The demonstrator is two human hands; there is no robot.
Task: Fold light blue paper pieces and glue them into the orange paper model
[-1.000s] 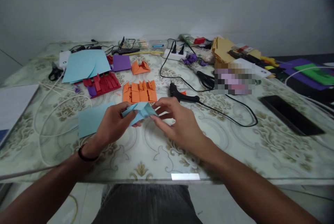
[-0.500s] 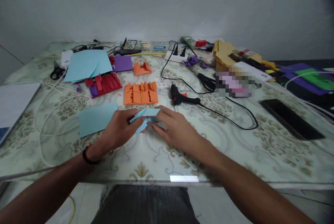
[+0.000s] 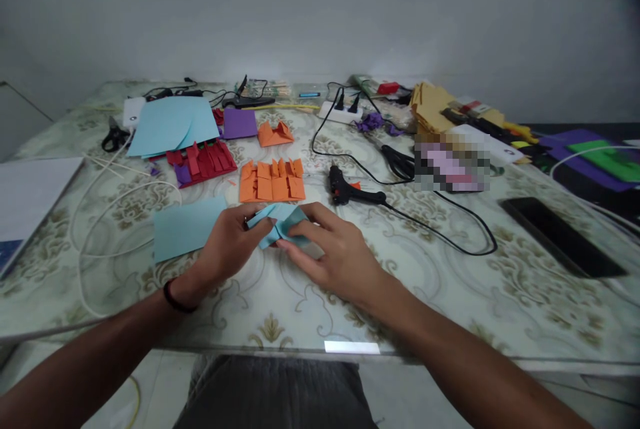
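Observation:
Between both hands, just above the table, is a small folded piece of light blue paper (image 3: 284,215). My left hand (image 3: 233,235) pinches its left side, thumb on top. My right hand (image 3: 333,245) has its thumb and fingers closed on the right side, with fingers pressing at the creases. Beyond the hands lies a folded orange paper piece (image 3: 272,181) with upright flaps, and a smaller orange folded piece (image 3: 275,135) sits farther back. A flat light blue sheet (image 3: 187,229) lies left of my left hand.
A black glue gun (image 3: 354,190) lies right of the orange piece, its cord looping right. Black scissors (image 3: 399,162) and a dark phone (image 3: 563,235) are farther right. Back left are blue sheets (image 3: 170,123), red folded paper (image 3: 205,161) and a purple sheet (image 3: 240,123). A power strip (image 3: 341,112) stands behind.
The fingers of my right hand have moved in over the blue paper, and its right part has flattened and opened out. My left hand keeps its hold. The view has shifted slightly.

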